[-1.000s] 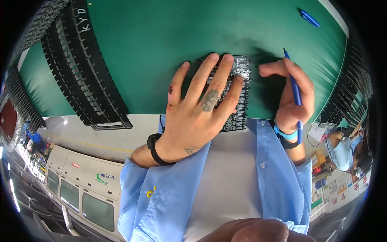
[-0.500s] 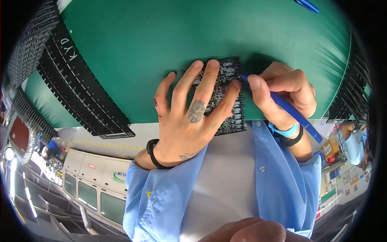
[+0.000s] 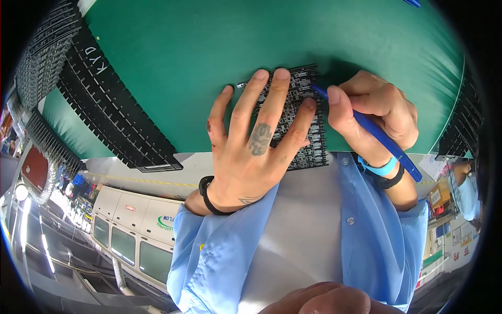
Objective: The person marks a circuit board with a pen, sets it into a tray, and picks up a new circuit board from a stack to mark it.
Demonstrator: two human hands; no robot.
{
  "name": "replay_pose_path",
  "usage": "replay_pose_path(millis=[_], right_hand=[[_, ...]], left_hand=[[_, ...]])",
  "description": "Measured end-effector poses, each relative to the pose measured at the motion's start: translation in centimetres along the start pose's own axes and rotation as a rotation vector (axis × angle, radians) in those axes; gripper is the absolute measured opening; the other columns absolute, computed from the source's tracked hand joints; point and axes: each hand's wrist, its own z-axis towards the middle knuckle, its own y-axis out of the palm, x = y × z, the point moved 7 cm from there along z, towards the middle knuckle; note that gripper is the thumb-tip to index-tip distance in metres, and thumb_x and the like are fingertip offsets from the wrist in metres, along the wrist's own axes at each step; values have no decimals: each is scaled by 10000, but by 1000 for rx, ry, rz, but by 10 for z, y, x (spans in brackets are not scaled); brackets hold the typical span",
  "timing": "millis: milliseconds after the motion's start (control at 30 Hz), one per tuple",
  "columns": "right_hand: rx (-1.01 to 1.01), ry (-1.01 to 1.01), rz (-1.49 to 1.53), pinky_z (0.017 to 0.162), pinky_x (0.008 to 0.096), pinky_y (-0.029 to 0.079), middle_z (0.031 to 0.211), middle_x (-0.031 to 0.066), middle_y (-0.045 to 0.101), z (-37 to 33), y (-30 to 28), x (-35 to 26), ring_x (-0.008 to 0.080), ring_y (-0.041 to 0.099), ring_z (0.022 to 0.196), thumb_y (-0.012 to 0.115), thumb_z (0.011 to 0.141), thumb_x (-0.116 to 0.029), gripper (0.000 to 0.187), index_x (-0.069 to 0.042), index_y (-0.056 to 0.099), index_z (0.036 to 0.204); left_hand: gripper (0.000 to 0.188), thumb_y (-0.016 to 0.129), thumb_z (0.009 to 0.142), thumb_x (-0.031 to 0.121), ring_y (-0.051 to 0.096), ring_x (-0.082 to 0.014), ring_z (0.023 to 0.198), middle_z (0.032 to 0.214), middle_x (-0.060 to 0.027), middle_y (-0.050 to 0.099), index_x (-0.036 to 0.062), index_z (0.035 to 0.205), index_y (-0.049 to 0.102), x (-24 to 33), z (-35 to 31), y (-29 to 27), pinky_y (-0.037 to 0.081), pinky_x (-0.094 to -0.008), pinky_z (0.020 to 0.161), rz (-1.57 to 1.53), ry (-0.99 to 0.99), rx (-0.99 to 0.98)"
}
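A black circuit board panel (image 3: pixel 299 124), packed with rows of small parts, lies on the green tabletop close to my body. My left hand (image 3: pixel 250 141) rests on it with its fingers spread and palm down, hiding much of its left side. My right hand (image 3: pixel 374 112) grips a slim blue pen (image 3: pixel 386 140) between thumb and fingers. The pen's pointed end meets the board's upper right edge in this view; whether it touches the surface I cannot tell. Its other end slants down past my wrist.
Long black slotted racks (image 3: pixel 117 110) stand along the left side of the green table (image 3: pixel 209 42). Another black rack (image 3: pixel 460 120) is at the right edge. A second blue pen (image 3: pixel 412 2) lies at the far right. Beyond the table is a white machine with windows (image 3: pixel 133 225).
The pen tip has moved slightly left, from beside the board's right edge to over it. My left hand stays spread on the board. The whole view has shifted a little.
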Motion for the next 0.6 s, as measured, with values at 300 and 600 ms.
replay_pose_path(millis=[300, 600], right_hand=[[-107, -70, -117, 548, 271, 505, 723, 157, 709, 1, 5, -6, 158, 632, 578, 815, 827, 119, 320, -26, 530, 833], [-99, -83, -100, 558, 280, 511, 743, 173, 710, 0, 4, -8, 167, 635, 589, 794, 841, 134, 309, -22, 527, 848]], left_hand=[[441, 710, 919, 501, 584, -333, 1345, 1474, -159, 627, 211, 1247, 764, -3, -4, 0, 406, -511, 1102, -4, 70, 6], [425, 735, 894, 487, 593, -320, 1340, 1458, -151, 645, 203, 1209, 766, -2, -2, -3, 406, -502, 1110, -24, 55, 27]])
